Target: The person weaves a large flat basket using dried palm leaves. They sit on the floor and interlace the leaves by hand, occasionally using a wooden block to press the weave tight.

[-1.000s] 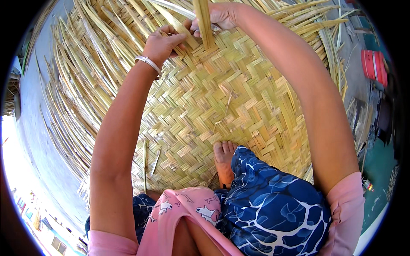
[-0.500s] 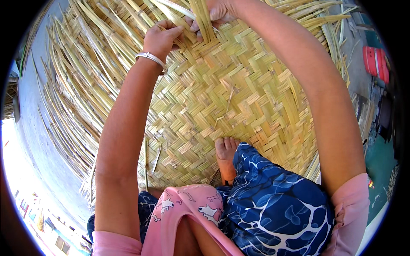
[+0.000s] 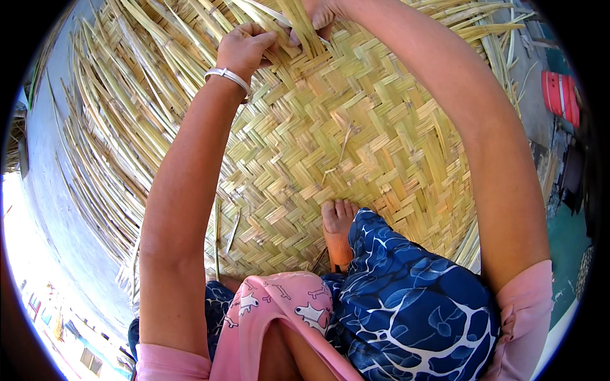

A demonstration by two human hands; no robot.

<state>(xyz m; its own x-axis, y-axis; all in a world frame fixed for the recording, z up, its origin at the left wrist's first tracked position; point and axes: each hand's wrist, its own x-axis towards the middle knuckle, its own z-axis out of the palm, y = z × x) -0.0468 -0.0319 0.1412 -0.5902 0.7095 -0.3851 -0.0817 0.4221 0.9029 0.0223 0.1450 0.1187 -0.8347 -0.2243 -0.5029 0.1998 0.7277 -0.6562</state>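
A woven mat of flat yellow-green reed strips lies below me, plaited in a slanting pattern. At its far edge, my left hand, with a silver bangle at the wrist, is closed with thumb and fingers pinched on a strip in the weave. Just right of it, my right hand is closed by an upright reed strip, gripping it near the top edge of the picture. Part of the right hand is cut off there, and some fingertips are hidden behind the strip.
Long unwoven reed ends fan out to the left over a grey floor. More loose ends stick out at the far right. A red object sits beyond the mat. My bare foot rests on the weave.
Both hands have shifted slightly up and remain at the same strips. The upright strip leans a little more to the left at its top.
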